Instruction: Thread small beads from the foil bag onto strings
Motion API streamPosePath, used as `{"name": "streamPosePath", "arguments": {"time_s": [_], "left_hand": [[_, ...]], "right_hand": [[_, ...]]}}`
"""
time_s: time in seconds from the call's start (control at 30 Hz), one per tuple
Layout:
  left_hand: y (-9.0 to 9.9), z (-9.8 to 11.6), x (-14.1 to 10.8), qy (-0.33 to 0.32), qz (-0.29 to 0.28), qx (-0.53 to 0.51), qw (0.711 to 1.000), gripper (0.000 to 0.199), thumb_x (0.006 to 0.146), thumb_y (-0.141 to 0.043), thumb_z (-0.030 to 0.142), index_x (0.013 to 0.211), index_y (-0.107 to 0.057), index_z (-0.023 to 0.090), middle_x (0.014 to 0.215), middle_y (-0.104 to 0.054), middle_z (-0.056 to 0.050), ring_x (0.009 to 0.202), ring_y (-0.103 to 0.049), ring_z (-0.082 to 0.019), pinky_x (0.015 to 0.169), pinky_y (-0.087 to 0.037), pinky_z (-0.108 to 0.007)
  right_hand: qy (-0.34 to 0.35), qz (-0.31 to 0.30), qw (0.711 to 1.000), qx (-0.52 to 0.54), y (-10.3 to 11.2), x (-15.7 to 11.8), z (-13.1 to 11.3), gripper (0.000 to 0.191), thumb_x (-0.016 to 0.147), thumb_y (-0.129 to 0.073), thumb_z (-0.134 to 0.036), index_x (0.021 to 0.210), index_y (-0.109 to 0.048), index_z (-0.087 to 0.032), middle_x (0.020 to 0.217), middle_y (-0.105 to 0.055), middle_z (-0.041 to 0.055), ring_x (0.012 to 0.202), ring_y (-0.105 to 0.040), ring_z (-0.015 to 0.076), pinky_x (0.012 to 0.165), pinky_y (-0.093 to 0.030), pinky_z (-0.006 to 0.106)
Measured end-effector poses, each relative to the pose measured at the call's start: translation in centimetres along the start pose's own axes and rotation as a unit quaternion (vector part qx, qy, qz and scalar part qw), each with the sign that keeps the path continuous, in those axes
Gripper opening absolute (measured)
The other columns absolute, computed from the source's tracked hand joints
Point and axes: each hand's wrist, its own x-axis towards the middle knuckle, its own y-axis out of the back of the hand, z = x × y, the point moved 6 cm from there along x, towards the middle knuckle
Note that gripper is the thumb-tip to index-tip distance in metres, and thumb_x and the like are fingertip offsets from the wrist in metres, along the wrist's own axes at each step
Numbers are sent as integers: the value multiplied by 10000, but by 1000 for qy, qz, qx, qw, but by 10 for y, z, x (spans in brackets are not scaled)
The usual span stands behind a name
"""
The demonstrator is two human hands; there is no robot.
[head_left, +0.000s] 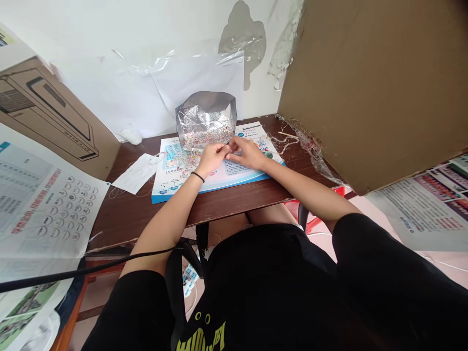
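Observation:
My left hand (pixel 213 158) and my right hand (pixel 246 153) meet over a printed blue-and-white sheet (pixel 219 179) on the dark wooden table. Both have their fingers pinched together, fingertips touching or nearly so; whatever they hold is too small to make out. Just behind them an open silver foil bag (pixel 206 117) holds many small pink, red and white beads (pixel 208 138). More tiny beads lie scattered on the sheet beside my left hand. A black band circles my left wrist.
A white paper slip (pixel 136 173) lies left of the sheet. Strings and clear plastic (pixel 314 151) lie at the right, by a large cardboard box (pixel 373 87). Another box (pixel 54 112) stands left. The table's front edge (pixel 237 208) is near my lap. A black cable (pixel 109 264) crosses lower left.

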Motion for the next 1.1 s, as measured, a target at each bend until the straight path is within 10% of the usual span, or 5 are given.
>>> {"name": "streamPosePath", "arguments": {"time_s": [0.37,0.67,1.1], "left_hand": [[8,13,-5,-16,-24,196,980,259,923,-519,265,736,-674,175,715,-696,-36,598,-543,-148,643,-412,-286],[63,-17,5,-74,157,327,929,273,896,-487,215,843,-754,191,933,-719,-109,1002,-640,-253,895,-518,-389],[57,-26,13,11,111,341,933,210,865,-574,197,883,-784,193,1023,-711,-122,1199,-560,-319,1104,-437,-493]], "right_hand": [[-59,15,992,-113,4,1,-1,149,932,-554,-193,924,-702,-209,830,-679,58,860,-597,237,809,-428,334],[-124,19,991,-53,8,4,21,120,932,-519,-241,868,-620,-230,778,-665,21,764,-615,203,761,-449,310],[-126,42,991,23,8,5,16,80,880,-541,-239,810,-577,-227,728,-634,-1,693,-568,156,728,-436,304]]}}
